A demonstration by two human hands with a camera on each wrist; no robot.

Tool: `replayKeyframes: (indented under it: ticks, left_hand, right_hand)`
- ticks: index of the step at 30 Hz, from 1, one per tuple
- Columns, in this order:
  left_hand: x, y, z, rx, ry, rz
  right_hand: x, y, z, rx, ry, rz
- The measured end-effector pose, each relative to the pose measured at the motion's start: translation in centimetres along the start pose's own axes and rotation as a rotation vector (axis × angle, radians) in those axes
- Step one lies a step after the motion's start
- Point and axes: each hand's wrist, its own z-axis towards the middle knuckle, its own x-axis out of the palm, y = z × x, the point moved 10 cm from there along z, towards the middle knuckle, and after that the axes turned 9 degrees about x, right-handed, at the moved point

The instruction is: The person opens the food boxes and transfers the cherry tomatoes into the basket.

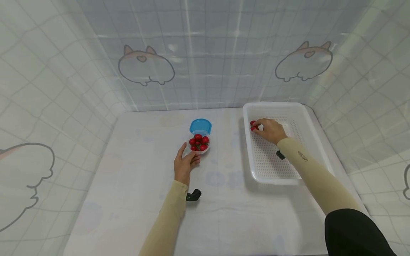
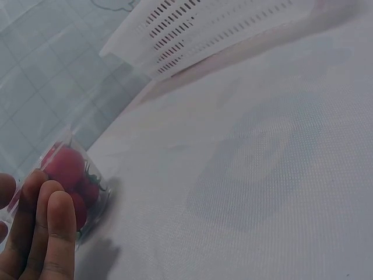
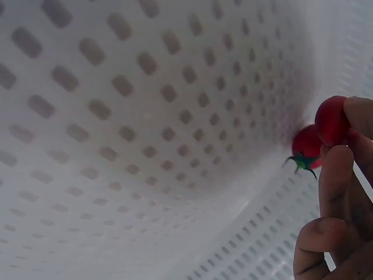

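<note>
A small clear plastic box (image 1: 201, 153) with its blue lid (image 1: 200, 126) flipped back holds several red cherry tomatoes (image 1: 198, 137). My left hand (image 1: 184, 167) is beside the box at its near left, fingers fairly straight and close against its side; whether they press on it cannot be told. Inside the white perforated basket (image 1: 266, 161), my right hand (image 1: 270, 130) pinches a cherry tomato (image 3: 332, 119) between thumb and fingertips. Another tomato (image 3: 306, 143) with a green stem cap lies just behind it, by the basket's left wall.
The basket takes up the right side of the white-covered table (image 1: 141, 160). Tiled-pattern curtains (image 1: 211, 71) hang at the back and both sides. A black wrist camera (image 1: 193, 195) sticks out from the left sleeve.
</note>
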Motion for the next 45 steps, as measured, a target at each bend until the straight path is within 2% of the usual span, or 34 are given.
replayKeyframes:
  ticks: [2, 11, 23, 33, 45]
  left_hand:
    - [0.2, -0.4, -0.1, 0.004, 0.002, 0.006]
    - [0.2, -0.5, -0.1, -0.002, 0.002, 0.016]
    - [-1.1, 2.2, 1.2, -0.021, -0.05, -0.003]
    - [-1.0, 1.9, 1.2, 0.01, -0.061, 0.037]
    - [-0.8, 1.7, 1.3, 0.018, -0.057, 0.004]
  right_hand:
    - [0.3, -0.2, 0.2, 0.006, 0.009, 0.002]
    - [0.9, -0.8, 0.3, 0.041, 0.042, 0.01]
    - [0.3, -0.5, 0.1, 0.029, 0.007, 0.034]
    - [-2.9, 2.1, 0.0, -0.032, -0.163, 0.127]
    - [-4.8, 5.5, -0.3, -0.092, -0.185, 0.174]
